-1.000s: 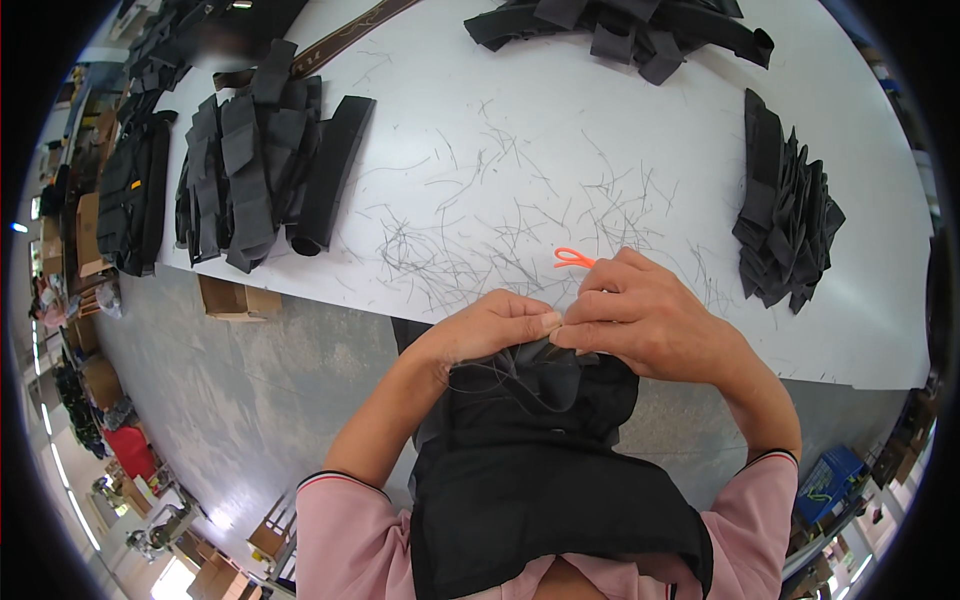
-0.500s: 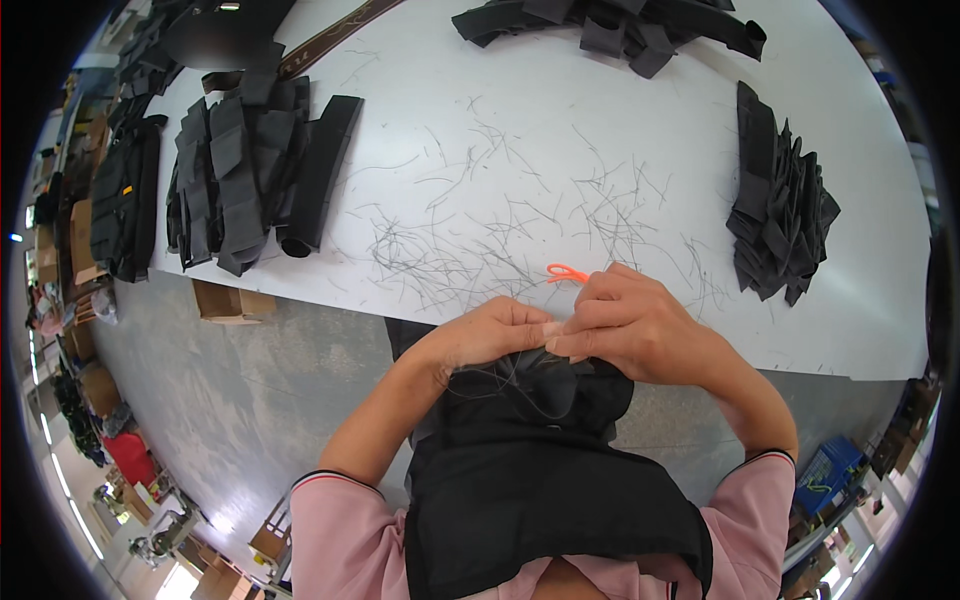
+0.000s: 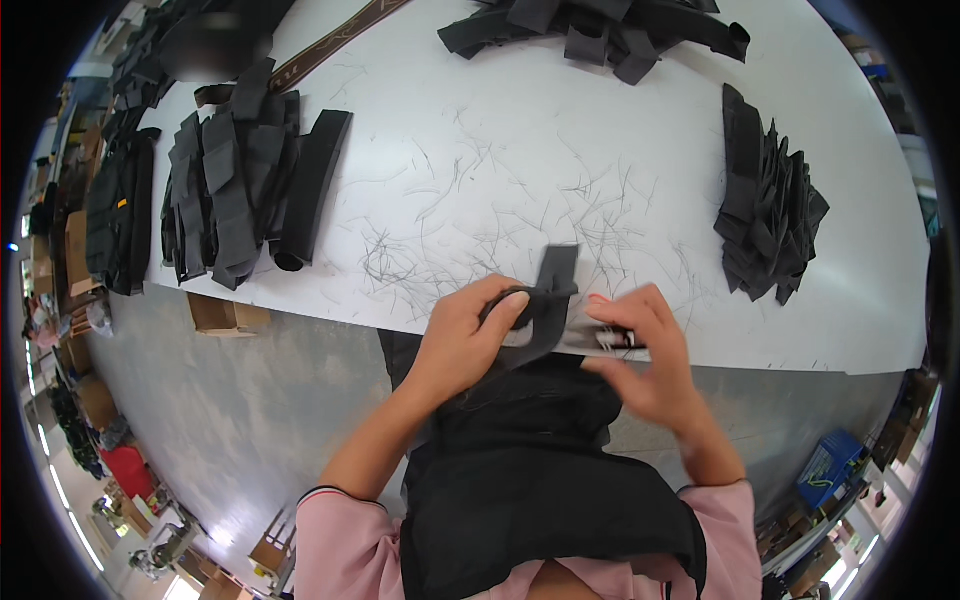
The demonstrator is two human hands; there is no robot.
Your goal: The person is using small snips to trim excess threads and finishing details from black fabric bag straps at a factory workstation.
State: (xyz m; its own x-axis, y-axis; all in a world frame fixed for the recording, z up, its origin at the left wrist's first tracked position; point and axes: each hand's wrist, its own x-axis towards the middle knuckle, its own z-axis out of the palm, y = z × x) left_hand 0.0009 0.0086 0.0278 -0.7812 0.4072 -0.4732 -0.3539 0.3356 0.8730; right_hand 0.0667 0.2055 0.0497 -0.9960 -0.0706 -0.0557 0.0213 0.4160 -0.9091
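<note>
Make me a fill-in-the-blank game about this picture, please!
1. A dark strap is under the thumb of the hand on the person's ____ side.
2. Loose threads are scattered on a tabletop coloured ____.
3. The person's sleeves are coloured ____.
4. The plastic crate at the lower right is coloured ____.

Missing words: left; white; pink; blue.

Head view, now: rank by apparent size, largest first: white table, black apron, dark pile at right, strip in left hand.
1. White table
2. Black apron
3. Dark pile at right
4. Strip in left hand
</note>
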